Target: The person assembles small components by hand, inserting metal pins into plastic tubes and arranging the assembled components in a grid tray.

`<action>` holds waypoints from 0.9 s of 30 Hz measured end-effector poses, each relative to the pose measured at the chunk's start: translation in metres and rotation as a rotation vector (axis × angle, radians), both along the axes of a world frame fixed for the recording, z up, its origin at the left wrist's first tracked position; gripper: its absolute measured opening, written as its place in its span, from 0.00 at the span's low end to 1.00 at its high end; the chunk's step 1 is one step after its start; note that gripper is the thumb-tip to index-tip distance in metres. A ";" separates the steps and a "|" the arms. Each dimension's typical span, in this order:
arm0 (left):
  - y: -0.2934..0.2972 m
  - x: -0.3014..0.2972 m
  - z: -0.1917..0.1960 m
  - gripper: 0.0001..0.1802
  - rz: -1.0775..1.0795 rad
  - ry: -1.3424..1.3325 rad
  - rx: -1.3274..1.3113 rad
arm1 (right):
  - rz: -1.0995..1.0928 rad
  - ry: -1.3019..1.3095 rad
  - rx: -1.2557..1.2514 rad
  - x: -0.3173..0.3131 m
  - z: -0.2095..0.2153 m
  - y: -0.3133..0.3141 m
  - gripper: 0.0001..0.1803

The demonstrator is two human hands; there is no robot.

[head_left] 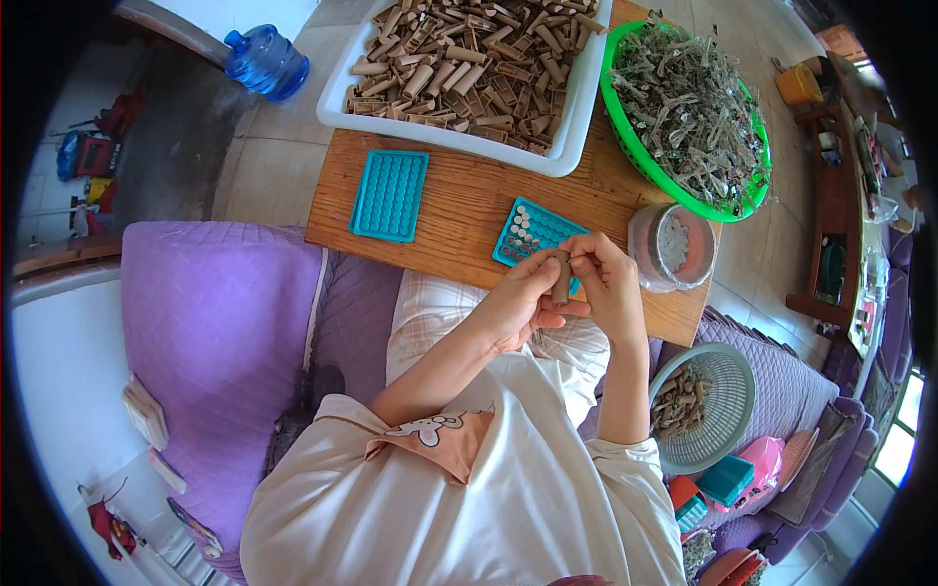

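I hold one short brown tube (561,276) upright between both hands, above the near edge of the wooden table (459,210). My left hand (518,303) grips it from the left with the fingertips; my right hand (608,283) pinches its upper end. The tube is cylindrical, tan and matte, like the tubes heaped in the white tray (576,117). A teal perforated tray (532,232), partly filled, lies just behind my hands.

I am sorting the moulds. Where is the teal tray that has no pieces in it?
In the head view, the empty teal tray lies flat on the wooden table, to the person's left, just below the white tub of brown tubes.
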State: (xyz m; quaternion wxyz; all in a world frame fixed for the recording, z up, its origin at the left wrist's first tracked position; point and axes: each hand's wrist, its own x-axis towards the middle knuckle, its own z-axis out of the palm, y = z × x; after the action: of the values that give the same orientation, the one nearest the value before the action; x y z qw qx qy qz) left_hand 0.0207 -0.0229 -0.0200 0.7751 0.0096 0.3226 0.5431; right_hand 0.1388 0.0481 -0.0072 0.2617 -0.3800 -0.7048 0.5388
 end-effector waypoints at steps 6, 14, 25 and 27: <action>0.006 -0.006 -0.005 0.14 0.018 -0.036 0.059 | 0.010 0.115 -0.005 -0.002 -0.009 0.005 0.02; 0.005 -0.009 0.002 0.15 0.324 0.363 0.370 | -0.326 0.355 -0.272 0.015 0.009 0.017 0.12; -0.015 0.010 0.007 0.14 0.635 1.575 1.247 | 0.207 0.748 -0.703 -0.002 0.038 -0.031 0.28; -0.015 0.009 0.008 0.14 0.709 1.600 1.273 | 0.131 0.883 -0.659 -0.009 0.047 -0.038 0.27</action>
State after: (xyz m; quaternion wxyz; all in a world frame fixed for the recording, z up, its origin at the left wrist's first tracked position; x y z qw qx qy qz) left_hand 0.0293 -0.0382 -0.0119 -0.0085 0.6684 0.3782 0.6405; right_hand 0.1300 0.0098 0.0401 0.3656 -0.1349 -0.3445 0.8541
